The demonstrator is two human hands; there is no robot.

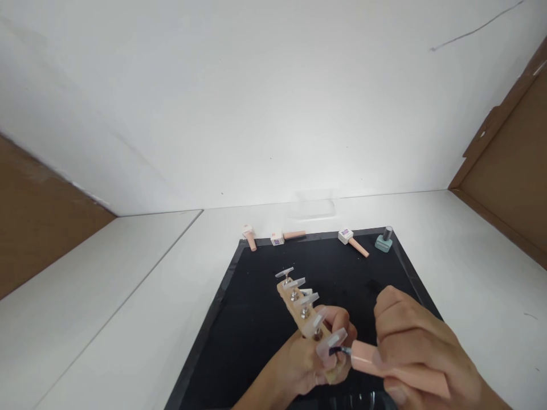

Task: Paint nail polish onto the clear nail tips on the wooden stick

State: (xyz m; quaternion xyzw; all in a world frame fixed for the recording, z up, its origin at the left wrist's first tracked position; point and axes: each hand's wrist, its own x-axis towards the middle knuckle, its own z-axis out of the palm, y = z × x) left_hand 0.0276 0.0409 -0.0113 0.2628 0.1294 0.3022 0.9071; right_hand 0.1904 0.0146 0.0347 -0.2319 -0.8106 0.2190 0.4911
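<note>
My left hand (301,361) is closed around the near end of a wooden nail-tip stand (294,310), which slants away from me. Along it, several clear false nail tips (308,299) sit on small metal posts. My right hand (421,347) grips the peach handle of a nail polish brush (399,370). Dark polish coats its bristles, which touch the nearest nail tip (332,341) or lie just against its edge. Under the nail tips, part of the left hand's fingers is hidden. A small white thing shows behind the stand, too covered to name.
A black mat (239,319) covers the middle of the white table (128,296). Along its far edge lie peach-capped polish bottles (250,236), (277,238), (346,236) and a teal bottle (383,241) stands at right. Behind them is a clear plastic tray (314,210). Brown cardboard panels flank both sides.
</note>
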